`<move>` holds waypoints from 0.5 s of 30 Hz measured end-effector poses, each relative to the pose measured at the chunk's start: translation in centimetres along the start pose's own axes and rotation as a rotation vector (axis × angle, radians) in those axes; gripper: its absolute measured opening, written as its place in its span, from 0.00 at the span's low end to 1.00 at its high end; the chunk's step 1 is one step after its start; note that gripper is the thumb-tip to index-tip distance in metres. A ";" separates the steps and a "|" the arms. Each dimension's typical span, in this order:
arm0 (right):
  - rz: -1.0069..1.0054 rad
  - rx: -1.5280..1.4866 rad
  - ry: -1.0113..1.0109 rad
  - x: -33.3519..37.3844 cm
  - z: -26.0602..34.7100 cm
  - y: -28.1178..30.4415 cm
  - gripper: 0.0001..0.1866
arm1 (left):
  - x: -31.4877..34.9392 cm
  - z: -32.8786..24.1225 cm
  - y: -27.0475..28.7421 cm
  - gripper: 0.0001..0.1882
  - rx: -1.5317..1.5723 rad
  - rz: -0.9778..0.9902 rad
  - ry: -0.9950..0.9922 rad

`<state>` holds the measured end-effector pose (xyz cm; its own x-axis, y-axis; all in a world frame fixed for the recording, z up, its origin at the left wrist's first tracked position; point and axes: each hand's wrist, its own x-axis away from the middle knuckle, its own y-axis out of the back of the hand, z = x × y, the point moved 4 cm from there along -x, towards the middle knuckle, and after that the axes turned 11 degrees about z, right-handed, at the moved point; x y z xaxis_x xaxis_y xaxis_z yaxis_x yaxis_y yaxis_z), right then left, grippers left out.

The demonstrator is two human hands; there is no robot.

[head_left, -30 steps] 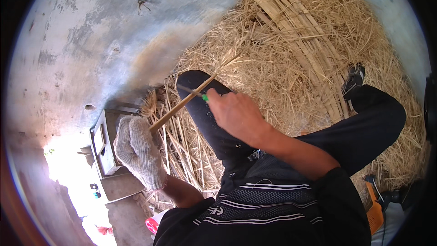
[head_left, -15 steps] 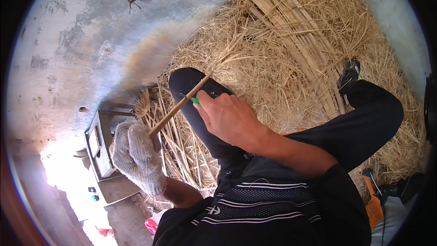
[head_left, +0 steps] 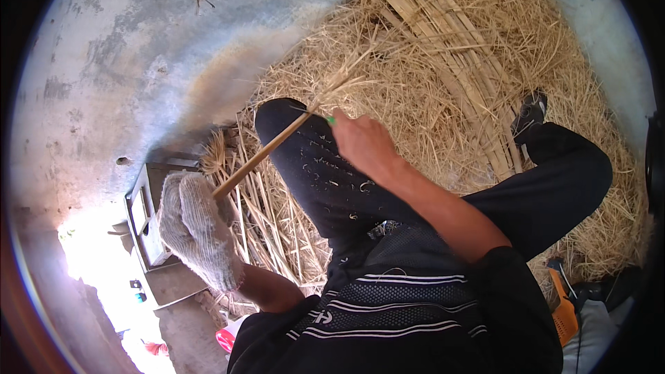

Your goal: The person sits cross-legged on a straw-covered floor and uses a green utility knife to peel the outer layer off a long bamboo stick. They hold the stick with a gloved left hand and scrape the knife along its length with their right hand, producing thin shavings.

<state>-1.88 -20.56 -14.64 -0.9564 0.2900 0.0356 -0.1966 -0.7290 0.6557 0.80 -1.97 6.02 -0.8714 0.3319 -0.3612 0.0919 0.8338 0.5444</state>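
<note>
My left hand (head_left: 195,230), in a grey-white knitted glove, is closed round the lower end of a thin tan stick (head_left: 260,157). The stick slants up to the right over my left thigh and ends in a frayed tuft of fibres. My bare right hand (head_left: 366,144) is closed on the green handle of a small knife (head_left: 331,120). The thin blade lies across the stick below the frayed end; whether it bites in cannot be made out. Pale shavings are scattered over my dark trousers (head_left: 322,180).
Straw-like shavings (head_left: 409,118) cover the floor around my legs. Long split strips (head_left: 450,48) lie at the far right, and thin sticks (head_left: 277,235) beside my left thigh. A pale wall (head_left: 159,62), a small wooden stool-like piece (head_left: 173,284) and an orange plastic object (head_left: 564,312) surround me.
My right hand and the knife have moved up and right along the stick, toward its frayed end. My left hand has shifted slightly left. More shavings show on the trousers.
</note>
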 end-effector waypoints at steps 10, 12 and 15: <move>0.016 0.054 0.008 1.2 4.1 -0.4 0.10 | 0.0 2.8 1.5 0.19 -0.240 0.002 -0.219; 0.067 0.206 -0.017 -0.2 -0.4 -0.6 0.09 | -0.5 2.2 0.9 0.19 -0.216 0.042 -0.227; -0.060 0.328 0.002 -0.3 -1.7 -1.4 0.12 | -0.6 1.2 0.5 0.20 -0.222 0.089 -0.265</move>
<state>-1.67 -20.67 -16.83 -0.9457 0.3250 -0.0111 -0.1724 -0.4721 0.8645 1.99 -1.25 5.59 -0.7064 0.5263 -0.4733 0.0295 0.6900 0.7232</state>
